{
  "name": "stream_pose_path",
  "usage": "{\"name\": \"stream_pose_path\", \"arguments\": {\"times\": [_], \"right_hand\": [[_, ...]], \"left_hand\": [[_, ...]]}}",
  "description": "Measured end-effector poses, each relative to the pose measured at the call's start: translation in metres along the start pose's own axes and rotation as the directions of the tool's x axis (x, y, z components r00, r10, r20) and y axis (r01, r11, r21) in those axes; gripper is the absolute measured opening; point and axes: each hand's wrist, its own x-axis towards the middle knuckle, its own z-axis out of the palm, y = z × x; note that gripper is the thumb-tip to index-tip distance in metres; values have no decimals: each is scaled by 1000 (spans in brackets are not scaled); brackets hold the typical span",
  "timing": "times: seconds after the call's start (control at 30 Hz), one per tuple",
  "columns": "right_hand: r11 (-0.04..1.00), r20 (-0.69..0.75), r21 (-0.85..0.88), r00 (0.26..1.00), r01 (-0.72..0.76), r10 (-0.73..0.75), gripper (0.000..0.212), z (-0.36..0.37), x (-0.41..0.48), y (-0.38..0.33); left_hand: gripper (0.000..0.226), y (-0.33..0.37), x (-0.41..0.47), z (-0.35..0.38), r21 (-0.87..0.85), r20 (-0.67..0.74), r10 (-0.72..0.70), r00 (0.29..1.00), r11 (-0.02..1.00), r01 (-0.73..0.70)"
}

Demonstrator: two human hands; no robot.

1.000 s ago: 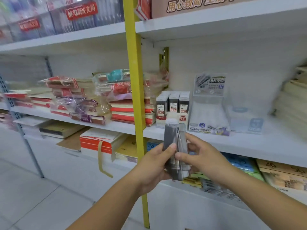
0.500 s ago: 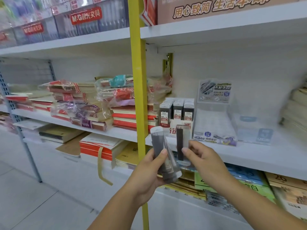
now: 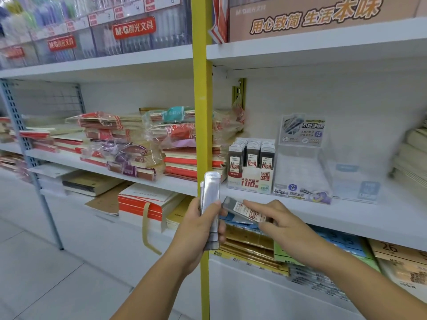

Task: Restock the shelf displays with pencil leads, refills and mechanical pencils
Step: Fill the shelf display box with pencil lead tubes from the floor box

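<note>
- Head view: our left hand (image 3: 198, 229) curls round an upright bundle of lead cases (image 3: 210, 199), near us and in front of the yellow post (image 3: 202, 112).
- Our right hand (image 3: 275, 225) pinches one lead case (image 3: 245, 210), tilted, just right of the bundle.
- Far side, we note the display box (image 3: 250, 179) of 0.5 leads on the white shelf (image 3: 346, 213), with wrapped notebooks (image 3: 129, 144) to its left.

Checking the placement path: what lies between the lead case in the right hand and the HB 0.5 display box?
Only bare white shelf separates the lead case from the display box; the head view shows it.
</note>
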Motion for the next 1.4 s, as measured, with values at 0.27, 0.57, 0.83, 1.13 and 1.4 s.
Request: {"name": "stream_pose_path", "arguments": {"times": [0.27,0.57,0.83,1.13,1.4], "right_hand": [[981,-405,156,914,111,-39,32,-25,23,-21],[900,-582,-393,708,187,-401,29,-84,82,-55],[886,-424,-463,883,-21,-201,22,-77,116,-41],[676,-479,-726,799,-127,-364,30,-65,125,-4],[955,-540,-156,788,252,-296,28,-32,85,-15]], "left_hand": [[27,22,14,-1,99,-43,63,997,993,-58],[26,26,38,-9,28,-115,113,987,994,-110],[22,20,49,-4,3,-90,141,986,990,-141],[28,14,53,5,40,-33,128,991,991,-127],[24,17,52,18,100,21,171,985,980,-172]]}}
